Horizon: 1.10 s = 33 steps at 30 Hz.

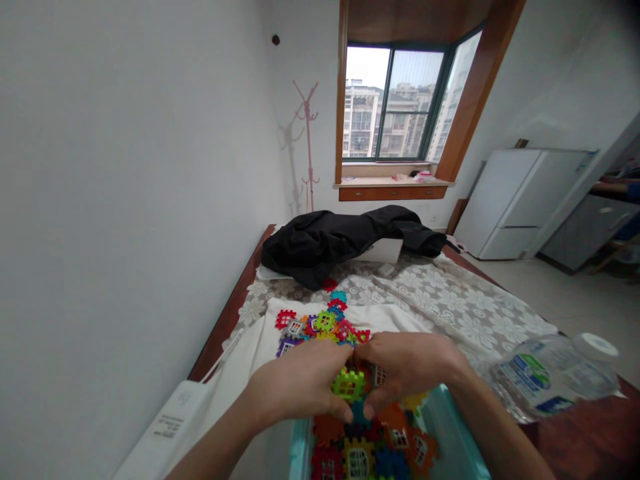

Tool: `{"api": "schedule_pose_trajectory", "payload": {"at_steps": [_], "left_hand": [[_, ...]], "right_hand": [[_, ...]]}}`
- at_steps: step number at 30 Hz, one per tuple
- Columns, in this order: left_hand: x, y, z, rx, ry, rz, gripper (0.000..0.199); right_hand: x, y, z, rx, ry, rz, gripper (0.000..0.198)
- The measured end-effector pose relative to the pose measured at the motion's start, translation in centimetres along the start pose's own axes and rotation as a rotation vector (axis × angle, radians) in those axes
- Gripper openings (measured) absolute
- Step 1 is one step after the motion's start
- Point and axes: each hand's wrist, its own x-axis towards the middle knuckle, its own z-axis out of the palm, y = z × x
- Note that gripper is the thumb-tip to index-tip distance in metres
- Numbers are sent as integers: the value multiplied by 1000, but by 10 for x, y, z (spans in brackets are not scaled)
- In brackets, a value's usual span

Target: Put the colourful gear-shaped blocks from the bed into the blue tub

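My left hand (300, 380) and my right hand (410, 363) meet over a turquoise bin (450, 427). Their fingers curl in, and both thumb tips come close together by a teal building block (359, 412). Between the hands a lime-green notched building block (349, 385) shows; both hands look closed around joined blocks, though the fingers partly hide the grip. Beneath, the bin holds orange, red, yellow and blue notched blocks, some with white window grids. Just beyond the hands lies a pile of bright blocks (325, 321) on a white cloth (260, 353).
A clear plastic bottle (550, 373) is at the right. Behind the blocks, a black garment (325, 243) lies on the floral bed cover (470, 300). A white box-like device (165, 427) sits by the left wall. Farther back are a pink coat stand (309, 140) and a white fridge (505, 200).
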Motion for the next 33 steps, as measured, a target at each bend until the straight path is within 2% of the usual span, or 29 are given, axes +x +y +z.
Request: {"api": "schedule_pose_trajectory", "payload": {"at_steps": [3,6,11,15,19,21,23,26,29,33], "left_hand": [[-5,5,8,32,29,-54,58],[-9,10,8,14,29,-58,58],[-16,11,-12,-110,86,16,50],[-16,1,-30,-267,65,79,39],[-3,-28,-35,-251,122,101,34],[7,-49,-32,-143,210,1,37],[18,-73,-26,9,255,-196,46],[32,-102,-16,203,167,-483,55],[42,-120,-7,230,154,-550,63],[51,-130,-1,211,160,-521,61]], "right_hand": [[-1,-4,2,2,-16,35,59],[-5,-5,-1,62,-10,6,61],[-11,15,-19,263,85,-129,47],[17,69,-23,368,368,-96,42],[74,136,6,379,797,46,42],[100,161,28,354,910,93,46],[120,176,49,296,922,111,53],[137,185,71,133,860,182,63],[141,187,78,24,791,193,56],[137,188,76,106,840,46,47]]}}
